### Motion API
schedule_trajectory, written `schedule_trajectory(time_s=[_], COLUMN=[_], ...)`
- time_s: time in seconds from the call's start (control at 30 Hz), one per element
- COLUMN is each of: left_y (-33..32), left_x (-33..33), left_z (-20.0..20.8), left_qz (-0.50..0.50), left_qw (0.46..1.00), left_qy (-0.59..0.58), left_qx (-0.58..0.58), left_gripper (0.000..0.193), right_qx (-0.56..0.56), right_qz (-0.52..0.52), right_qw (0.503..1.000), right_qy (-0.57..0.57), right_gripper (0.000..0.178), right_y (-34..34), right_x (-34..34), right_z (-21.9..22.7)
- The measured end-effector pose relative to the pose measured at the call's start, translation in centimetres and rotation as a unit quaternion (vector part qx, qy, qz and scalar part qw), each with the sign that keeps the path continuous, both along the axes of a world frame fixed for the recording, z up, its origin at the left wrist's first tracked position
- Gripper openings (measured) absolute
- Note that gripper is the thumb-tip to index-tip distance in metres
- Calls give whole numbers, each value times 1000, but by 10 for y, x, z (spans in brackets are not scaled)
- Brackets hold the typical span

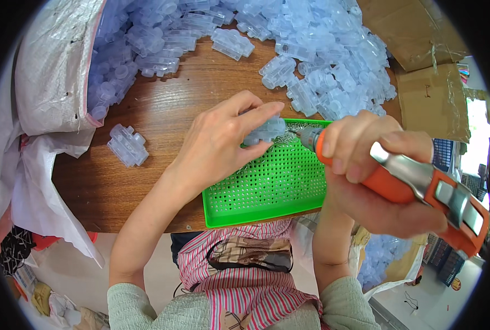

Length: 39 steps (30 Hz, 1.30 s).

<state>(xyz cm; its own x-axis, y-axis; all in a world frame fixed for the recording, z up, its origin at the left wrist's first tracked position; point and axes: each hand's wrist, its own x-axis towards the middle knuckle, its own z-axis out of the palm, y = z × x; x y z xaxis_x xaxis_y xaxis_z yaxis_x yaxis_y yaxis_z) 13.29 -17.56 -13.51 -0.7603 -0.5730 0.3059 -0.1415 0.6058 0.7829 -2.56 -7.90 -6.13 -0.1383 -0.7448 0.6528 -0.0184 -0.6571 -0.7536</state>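
My left hand (223, 135) is closed on a clear plastic part (268, 132), held between thumb and fingers over the far side of a green perforated tray (239, 206). In my right hand (366, 159) is an orange and silver electric screwdriver (393, 184), its tip pointing left toward the plastic part. Whether the tip touches the part I cannot make out. Small metal screws (294, 135) lie in the tray beneath the tip. A single similar plastic part (128, 145) rests on the wooden table, left of my left hand.
A large heap of clear plastic parts (322, 49) covers the back of the table (162, 104). More spill from a white woven sack (55, 66) at the left. Cardboard (432, 99) stands at the right. Below right, another bag holds plastic parts (385, 256).
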Motion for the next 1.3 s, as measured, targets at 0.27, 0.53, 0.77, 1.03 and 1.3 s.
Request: schedule_trajectory(time_s=[0.27,0.53,0.77,1.03,1.3], left_y=[-1,-4,-3,0,-2], left_x=[0,-1,0,2,-1], left_z=[-3,-1,-2,-5,-6], left_qz=[2,-11,-10,2,1], left_qw=[1000,1000,999,999,998], left_qy=[12,5,17,11,25], left_qx=[-13,-15,-31,-33,-52], left_gripper=[57,52,48,58,60], right_qx=[10,24,29,98,130], right_qz=[117,100,57,-14,-28], right_qw=[992,994,997,994,988], right_qy=[-39,-30,-33,-55,-75], right_gripper=[83,81,79,75,69], right_y=[-17,-9,1,28,39], right_x=[-11,-4,-4,7,7], right_z=[-9,-10,-4,-10,-41])
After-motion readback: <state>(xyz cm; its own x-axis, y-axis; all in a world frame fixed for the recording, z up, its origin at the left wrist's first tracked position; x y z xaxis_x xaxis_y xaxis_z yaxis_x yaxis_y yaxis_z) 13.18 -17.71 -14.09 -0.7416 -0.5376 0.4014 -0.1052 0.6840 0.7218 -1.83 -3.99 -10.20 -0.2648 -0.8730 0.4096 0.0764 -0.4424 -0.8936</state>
